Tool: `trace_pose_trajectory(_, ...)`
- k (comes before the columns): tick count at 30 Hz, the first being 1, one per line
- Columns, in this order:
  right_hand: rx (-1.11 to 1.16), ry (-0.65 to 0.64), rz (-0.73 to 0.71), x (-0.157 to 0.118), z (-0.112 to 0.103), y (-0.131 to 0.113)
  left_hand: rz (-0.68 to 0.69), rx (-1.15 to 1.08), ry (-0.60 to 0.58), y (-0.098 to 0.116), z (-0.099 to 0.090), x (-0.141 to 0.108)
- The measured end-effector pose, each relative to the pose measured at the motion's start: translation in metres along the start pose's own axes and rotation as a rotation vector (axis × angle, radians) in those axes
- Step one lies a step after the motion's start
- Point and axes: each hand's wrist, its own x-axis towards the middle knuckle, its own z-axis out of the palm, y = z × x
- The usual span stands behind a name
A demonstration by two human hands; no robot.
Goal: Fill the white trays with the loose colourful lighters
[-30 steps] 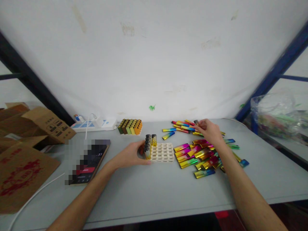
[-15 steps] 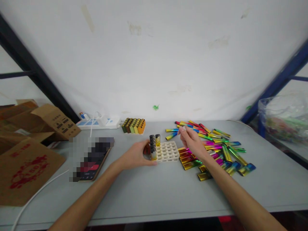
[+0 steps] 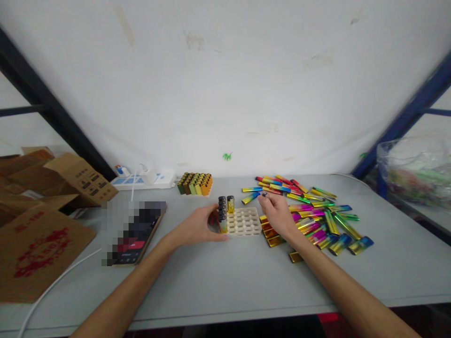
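"Any room around the white tray (image 3: 244,221)?"

"In front, yes: table (image 3: 211,281) down to its near edge. Rightward, loose shiny pieces (image 3: 317,213) crowd it."

"What's hidden?"

"Its left end, behind upright black-topped pieces (image 3: 222,213) and the left hand (image 3: 197,225) gripping it. The right hand (image 3: 280,216) is closed on a dark-tipped piece (image 3: 264,194), mostly covered."

"So the tray sits?"

"Between both hands, just left of the right one."

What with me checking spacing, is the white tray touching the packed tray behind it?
Apart. The head view shows a strip of grey table between the white tray and the packed tray.
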Motion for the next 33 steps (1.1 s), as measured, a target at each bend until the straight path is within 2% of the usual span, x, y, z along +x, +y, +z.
trace_pose_trajectory(5,0.005,-0.005,-0.013,0.0,0.0,-0.002,0.024,-0.012,0.01,-0.002,-0.001,0.0)
trace_pose_trajectory(8,0.053,-0.084,-0.05,-0.001,0.0,-0.005,0.019,-0.007,-0.003,-0.004,-0.002,0.001)
trace_pose_trajectory(11,0.056,-0.141,-0.184,-0.003,0.002,-0.01,0.024,-0.033,-0.021,-0.004,-0.002,0.001)
trace_pose_trajectory(15,-0.058,-0.098,-0.324,-0.004,0.004,-0.019,0.006,-0.021,-0.012,0.0,-0.002,0.0)
trace_pose_trajectory(22,-0.079,-0.219,-0.256,-0.008,0.01,-0.025,-0.025,0.005,-0.005,0.004,0.001,0.0)
trace_pose_trajectory(27,-0.209,-0.274,-0.303,-0.007,0.017,-0.017,-0.013,0.013,0.005,0.004,0.001,0.0)
trace_pose_trajectory(33,-0.443,-0.332,-0.462,-0.006,0.022,-0.014,0.012,-0.025,0.011,0.001,0.003,-0.001)
